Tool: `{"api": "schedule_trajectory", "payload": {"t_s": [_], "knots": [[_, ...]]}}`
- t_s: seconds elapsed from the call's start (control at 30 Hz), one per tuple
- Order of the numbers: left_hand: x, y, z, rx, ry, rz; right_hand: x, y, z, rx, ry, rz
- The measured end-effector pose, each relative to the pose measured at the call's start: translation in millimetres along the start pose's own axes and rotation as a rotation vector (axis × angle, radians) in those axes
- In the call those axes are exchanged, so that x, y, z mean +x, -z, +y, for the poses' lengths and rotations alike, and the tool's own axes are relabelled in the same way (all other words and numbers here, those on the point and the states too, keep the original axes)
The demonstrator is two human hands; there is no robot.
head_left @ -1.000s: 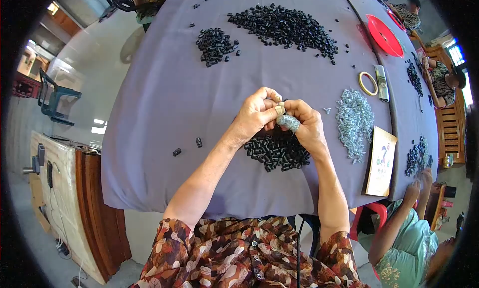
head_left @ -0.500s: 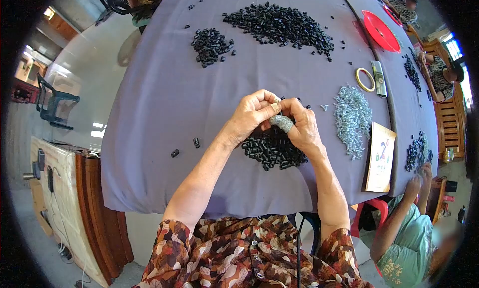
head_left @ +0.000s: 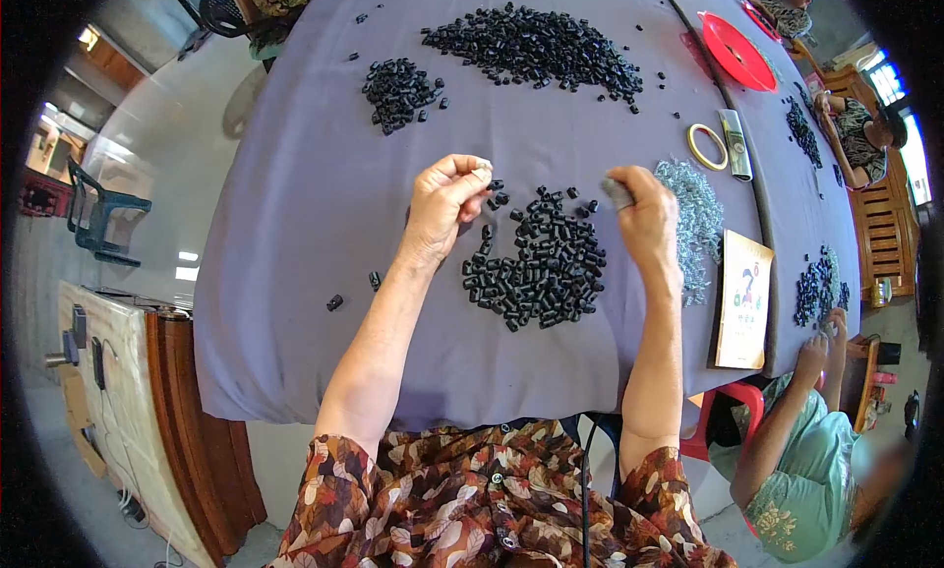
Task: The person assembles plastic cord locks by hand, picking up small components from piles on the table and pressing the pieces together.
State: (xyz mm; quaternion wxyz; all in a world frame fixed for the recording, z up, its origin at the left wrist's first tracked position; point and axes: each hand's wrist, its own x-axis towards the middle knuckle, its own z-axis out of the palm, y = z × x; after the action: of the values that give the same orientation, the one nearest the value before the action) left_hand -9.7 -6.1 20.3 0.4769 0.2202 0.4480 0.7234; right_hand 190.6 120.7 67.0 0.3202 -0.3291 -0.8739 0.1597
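On our tabletop [head_left: 295, 224], black pieces [head_left: 551, 263] lie heaped near the front edge, between our hands; clear pieces [head_left: 698, 204] lie toward the right edge — our right hand [head_left: 651, 214] curls just beside them, our left hand [head_left: 442, 209] pinches fingertips together — contents unclear.

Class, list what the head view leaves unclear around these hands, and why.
Head view throughout:
Left hand: anything pinched, too small to tell.
Right hand: palm and anything held, hidden by the hand's back.
Pile of clear pieces: left edge, partly behind right hand.
Booklet: its finer print, too small.
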Motion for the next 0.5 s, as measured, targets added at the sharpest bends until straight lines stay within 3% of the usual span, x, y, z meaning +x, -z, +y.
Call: {"api": "schedule_trajectory", "payload": {"t_s": [0.07,0.17,0.5], "knots": [[2.4,3.2,-2.7,-0.001,0.009,0.048,-2.5,7.4,23.5,-0.187,-0.141,-0.068],[0.6,0.6,-1.4,0.051,0.024,0.03,-4.7,10.3,35.4,-0.225,-0.193,-0.082],[0.2,3.1,0.0,-0.027,0.041,-0.006,-10.3,2.9,30.1,-0.341,-0.197,-0.231]]}}
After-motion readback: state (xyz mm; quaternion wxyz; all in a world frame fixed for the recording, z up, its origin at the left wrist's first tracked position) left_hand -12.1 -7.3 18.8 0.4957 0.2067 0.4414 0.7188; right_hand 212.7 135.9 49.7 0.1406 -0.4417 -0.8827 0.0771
